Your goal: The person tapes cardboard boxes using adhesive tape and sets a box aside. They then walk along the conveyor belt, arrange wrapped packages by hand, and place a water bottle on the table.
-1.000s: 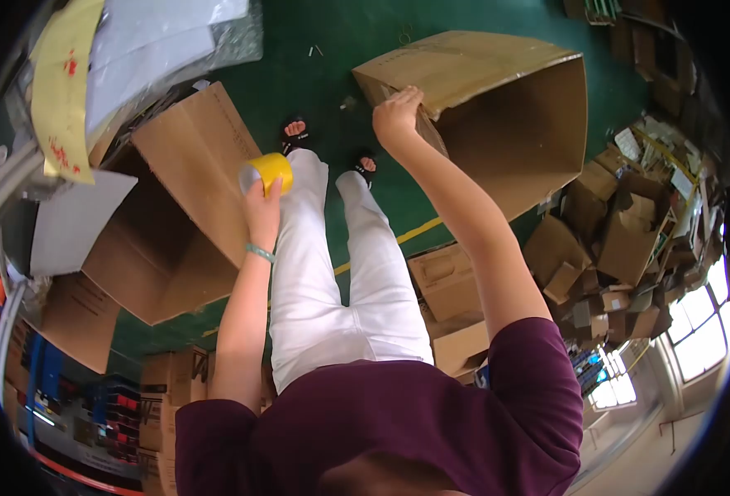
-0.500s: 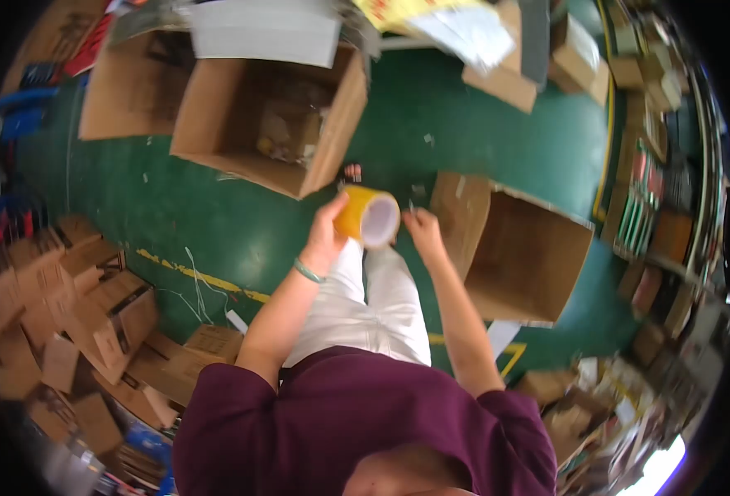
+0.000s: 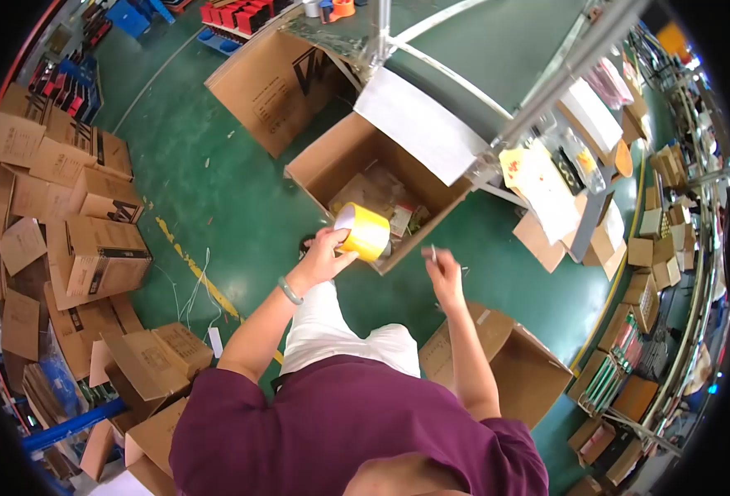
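A wide roll of yellow tape (image 3: pixel 369 234) is gripped in my left hand (image 3: pixel 323 259), fingers and thumb closed on its rim. Behind the roll stands an open cardboard box (image 3: pixel 323 169) with scraps of cardboard and packaging inside. To the right, my right hand (image 3: pixel 445 277) is held up with its fingers pinched. Something small and pale shows at its fingertips, too small to name. Below my right forearm lies another open cardboard box (image 3: pixel 538 364), partly covered by the arm.
Piled cartons (image 3: pixel 104 256) line the left side. A metal-framed table (image 3: pixel 464 58) stands ahead, with a white sheet (image 3: pixel 421 124) hanging over the open box. Shelving with boxes (image 3: pixel 642 302) runs along the right. A white cord (image 3: pixel 204 285) trails on the green floor.
My view has turned and moved forward, nearer the box with scraps. The tape roll has swung round in my left hand, its opening now facing left. My right hand stays pinched.
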